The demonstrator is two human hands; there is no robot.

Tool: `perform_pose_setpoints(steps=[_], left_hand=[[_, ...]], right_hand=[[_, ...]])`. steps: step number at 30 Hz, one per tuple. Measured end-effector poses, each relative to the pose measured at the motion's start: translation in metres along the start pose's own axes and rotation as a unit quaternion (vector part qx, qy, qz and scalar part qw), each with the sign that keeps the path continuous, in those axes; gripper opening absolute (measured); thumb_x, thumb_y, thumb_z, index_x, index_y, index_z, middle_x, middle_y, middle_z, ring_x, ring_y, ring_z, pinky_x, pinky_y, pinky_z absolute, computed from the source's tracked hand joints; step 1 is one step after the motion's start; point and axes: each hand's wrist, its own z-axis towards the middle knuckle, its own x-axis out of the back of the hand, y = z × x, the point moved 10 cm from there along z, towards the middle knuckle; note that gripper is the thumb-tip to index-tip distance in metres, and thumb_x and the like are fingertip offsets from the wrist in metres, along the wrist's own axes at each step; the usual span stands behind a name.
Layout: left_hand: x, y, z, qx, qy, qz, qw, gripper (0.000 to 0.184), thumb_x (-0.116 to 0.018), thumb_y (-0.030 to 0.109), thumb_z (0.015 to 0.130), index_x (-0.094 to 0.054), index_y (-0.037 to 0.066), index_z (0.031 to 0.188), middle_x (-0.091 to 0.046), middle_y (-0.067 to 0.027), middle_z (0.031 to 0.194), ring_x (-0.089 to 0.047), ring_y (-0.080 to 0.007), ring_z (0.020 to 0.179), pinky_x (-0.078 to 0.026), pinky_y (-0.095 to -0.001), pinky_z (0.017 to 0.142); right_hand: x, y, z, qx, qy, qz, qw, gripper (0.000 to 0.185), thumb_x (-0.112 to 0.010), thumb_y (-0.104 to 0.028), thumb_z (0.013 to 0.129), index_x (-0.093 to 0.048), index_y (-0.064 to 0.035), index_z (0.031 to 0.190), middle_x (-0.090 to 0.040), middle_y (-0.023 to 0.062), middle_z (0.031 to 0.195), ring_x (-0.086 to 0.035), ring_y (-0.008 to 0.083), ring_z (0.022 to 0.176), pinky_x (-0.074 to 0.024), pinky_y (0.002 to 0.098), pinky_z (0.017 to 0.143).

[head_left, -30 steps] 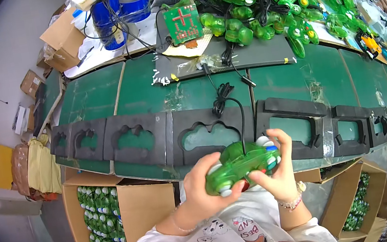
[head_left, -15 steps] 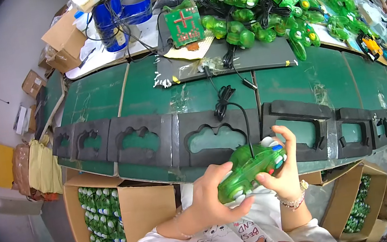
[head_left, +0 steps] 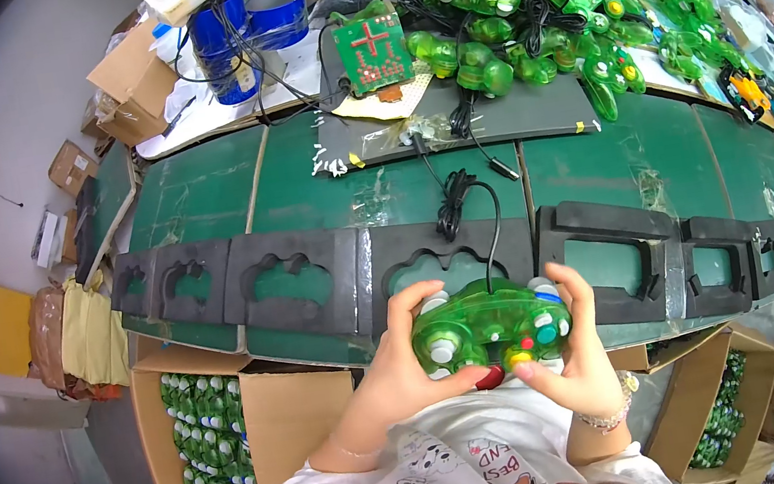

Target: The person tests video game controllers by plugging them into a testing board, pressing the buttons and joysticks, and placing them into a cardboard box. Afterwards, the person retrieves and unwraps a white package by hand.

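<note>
A translucent green game controller (head_left: pixel 487 327) is held level between my two hands, its buttons and sticks facing up. My left hand (head_left: pixel 401 361) wraps round the left grip, thumb near its lower edge. Round the right side closes my right hand (head_left: pixel 572 354), with the thumb by the yellow button and the index finger at the top shoulder. A black cable (head_left: pixel 497 235) runs from the controller's top to a tied bundle (head_left: pixel 452 203) on the green bench.
Black foam cutouts (head_left: pixel 297 282) line the bench's front edge. Behind stand a circuit board (head_left: pixel 372 52), a heap of green controllers (head_left: pixel 519 49) and blue tape rolls (head_left: pixel 276 21). Cartons of green controllers (head_left: pixel 209 463) flank my body. Other people's arms show at the upper right.
The controller has turned from a tilted, edge-on pose to level, with its button face now in view. Both hands have shifted with it and still hold it.
</note>
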Motion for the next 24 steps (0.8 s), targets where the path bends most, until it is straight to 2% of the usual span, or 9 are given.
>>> perform_pose_setpoints(steps=[3, 6, 9, 12, 15, 16, 18, 21, 24], left_hand=[[-0.003, -0.010, -0.001, 0.056, -0.010, -0.024, 0.998, 0.089, -0.083, 0.021, 0.061, -0.027, 0.006, 0.129, -0.053, -0.0141, 0.106, -0.055, -0.0217, 0.098, -0.043, -0.0322, 0.086], [-0.007, -0.010, -0.001, 0.041, -0.007, -0.056, 0.998, 0.086, -0.081, 0.017, 0.064, -0.027, 0.006, 0.130, -0.053, -0.0121, 0.104, -0.054, -0.0191, 0.099, -0.043, -0.0304, 0.086], [-0.010, -0.018, -0.001, 0.068, -0.040, -0.175, 0.981, 0.082, -0.078, 0.014, 0.067, -0.027, 0.006, 0.130, -0.051, -0.0121, 0.107, -0.052, -0.0178, 0.100, -0.042, -0.0302, 0.086], [-0.011, -0.026, -0.004, 0.091, -0.004, -0.205, 0.974, 0.081, -0.076, 0.012, 0.068, -0.025, 0.007, 0.131, -0.049, -0.0125, 0.111, -0.051, -0.0175, 0.102, -0.041, -0.0305, 0.087], [-0.011, -0.016, -0.005, 0.041, -0.039, -0.174, 0.983, 0.084, -0.077, 0.012, 0.068, -0.022, 0.007, 0.132, -0.047, -0.0139, 0.113, -0.050, -0.0191, 0.104, -0.040, -0.0315, 0.089], [-0.011, -0.015, -0.005, 0.041, -0.033, -0.144, 0.988, 0.086, -0.077, 0.011, 0.067, -0.021, 0.007, 0.132, -0.047, -0.0126, 0.112, -0.049, -0.0182, 0.103, -0.040, -0.0313, 0.089], [-0.012, -0.012, -0.005, 0.041, -0.024, -0.083, 0.995, 0.090, -0.078, 0.009, 0.065, -0.019, 0.007, 0.132, -0.047, -0.0101, 0.112, -0.047, -0.0164, 0.103, -0.039, -0.0311, 0.089], [-0.016, -0.014, -0.004, 0.041, -0.058, -0.110, 0.991, 0.088, -0.078, 0.008, 0.064, -0.020, 0.007, 0.131, -0.047, -0.0100, 0.111, -0.048, -0.0165, 0.102, -0.039, -0.0312, 0.088], [-0.017, -0.014, -0.006, 0.034, -0.058, -0.109, 0.992, 0.082, -0.076, 0.012, 0.069, -0.022, 0.008, 0.130, -0.046, -0.0149, 0.112, -0.050, -0.0211, 0.102, -0.040, -0.0333, 0.089]], right_hand=[[-0.002, 0.007, -0.004, -0.020, -0.001, -0.026, 0.999, 0.087, -0.074, -0.010, 0.069, -0.019, -0.0012, 0.136, -0.035, 0.0168, 0.124, -0.039, 0.0244, 0.115, -0.0341, 0.0361, 0.097], [0.001, 0.007, -0.003, -0.023, 0.011, 0.016, 1.000, 0.085, -0.072, -0.009, 0.071, -0.018, -0.0010, 0.135, -0.038, 0.0155, 0.122, -0.042, 0.0228, 0.113, -0.0349, 0.0355, 0.097], [-0.003, 0.002, -0.003, -0.016, -0.008, 0.021, 1.000, 0.084, -0.071, -0.006, 0.072, -0.016, -0.0018, 0.135, -0.041, 0.0153, 0.120, -0.043, 0.0224, 0.111, -0.0361, 0.0351, 0.095], [-0.006, 0.001, -0.002, -0.024, -0.027, -0.009, 0.999, 0.085, -0.071, -0.006, 0.072, -0.015, -0.0026, 0.136, -0.038, 0.0164, 0.122, -0.042, 0.0234, 0.112, -0.0356, 0.0355, 0.096], [-0.001, 0.009, -0.009, -0.015, -0.003, 0.038, 0.999, 0.087, -0.072, -0.008, 0.072, -0.014, -0.0023, 0.137, -0.035, 0.0166, 0.126, -0.041, 0.0234, 0.114, -0.0348, 0.0360, 0.097], [-0.001, 0.009, -0.010, -0.012, -0.019, -0.001, 1.000, 0.088, -0.073, -0.010, 0.071, -0.015, -0.0013, 0.137, -0.032, 0.0174, 0.128, -0.039, 0.0239, 0.116, -0.0333, 0.0360, 0.099], [0.000, 0.012, -0.007, -0.039, -0.007, 0.010, 0.999, 0.088, -0.073, -0.011, 0.072, -0.015, -0.0001, 0.137, -0.032, 0.0177, 0.129, -0.039, 0.0242, 0.117, -0.0330, 0.0357, 0.099], [0.003, 0.014, -0.006, -0.041, -0.015, 0.024, 0.999, 0.091, -0.074, -0.011, 0.071, -0.014, -0.0014, 0.138, -0.033, 0.0182, 0.128, -0.040, 0.0248, 0.117, -0.0337, 0.0354, 0.099], [0.003, 0.019, -0.009, -0.045, -0.013, 0.040, 0.998, 0.093, -0.075, -0.011, 0.070, -0.012, -0.0017, 0.138, -0.033, 0.0190, 0.128, -0.040, 0.0257, 0.117, -0.0345, 0.0358, 0.099]])
